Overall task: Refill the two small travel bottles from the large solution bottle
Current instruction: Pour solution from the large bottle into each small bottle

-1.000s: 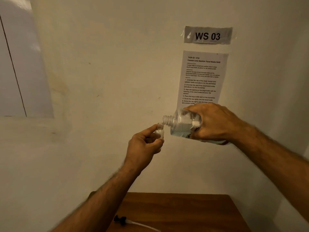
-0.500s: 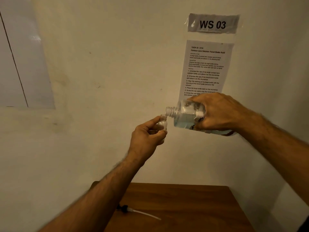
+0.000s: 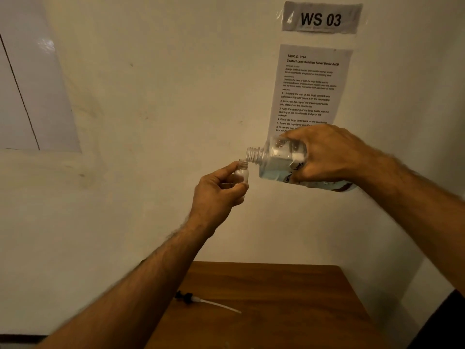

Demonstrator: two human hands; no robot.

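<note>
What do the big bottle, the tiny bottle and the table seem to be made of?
Large bottle: probably clear, glossy plastic; the liquid shows through and the neck has moulded threads. Small bottle: clear too, plastic or glass, too small to tell. Table: brown, smooth, with faint grain, so wood or a wood-look veneer.

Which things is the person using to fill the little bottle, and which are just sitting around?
Being used:
left hand holding the small travel bottle
right hand tipping the large solution bottle

Just lying about or hanging:
pump cap with its thin tube on the wooden table
WS 03 sign
instruction sheet on the wall
</note>
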